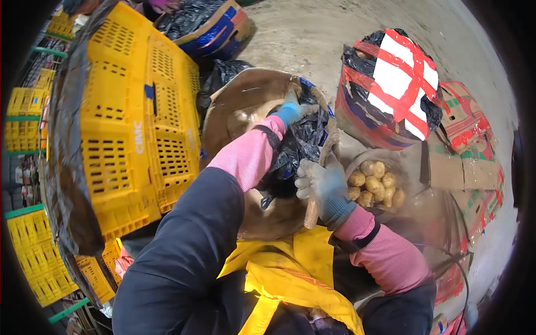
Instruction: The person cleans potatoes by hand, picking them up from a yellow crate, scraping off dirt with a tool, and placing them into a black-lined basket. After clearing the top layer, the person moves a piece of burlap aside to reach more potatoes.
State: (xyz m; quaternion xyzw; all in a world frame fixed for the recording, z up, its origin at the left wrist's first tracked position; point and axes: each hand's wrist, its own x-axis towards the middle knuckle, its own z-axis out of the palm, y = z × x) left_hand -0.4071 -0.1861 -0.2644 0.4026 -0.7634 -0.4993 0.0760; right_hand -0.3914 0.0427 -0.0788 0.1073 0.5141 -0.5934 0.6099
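A round-bent cardboard box (pixel 226 120) stands in front of me, with a crumpled black plastic bag (pixel 301 142) bunched along its right side. My left hand (pixel 296 110), in a blue-and-grey glove, is at the box's far right wall, its fingers closed on the bag. Nearer to me, my right hand (pixel 324 181), gloved in the same way, curls over the box's right rim, fingers against the plastic; their tips are partly hidden. Just right of that hand, a container (pixel 399 162) holds several potatoes (pixel 377 181).
Yellow plastic crates (pixel 117 117) stand close on the left. A box wrapped in black plastic and red tape (pixel 385 84) sits at the upper right. Flattened cardboard (pixel 463 167) lies at the far right. Another bag-lined box (pixel 215 33) stands at the top, near another person's pink-gloved hand (pixel 164 5).
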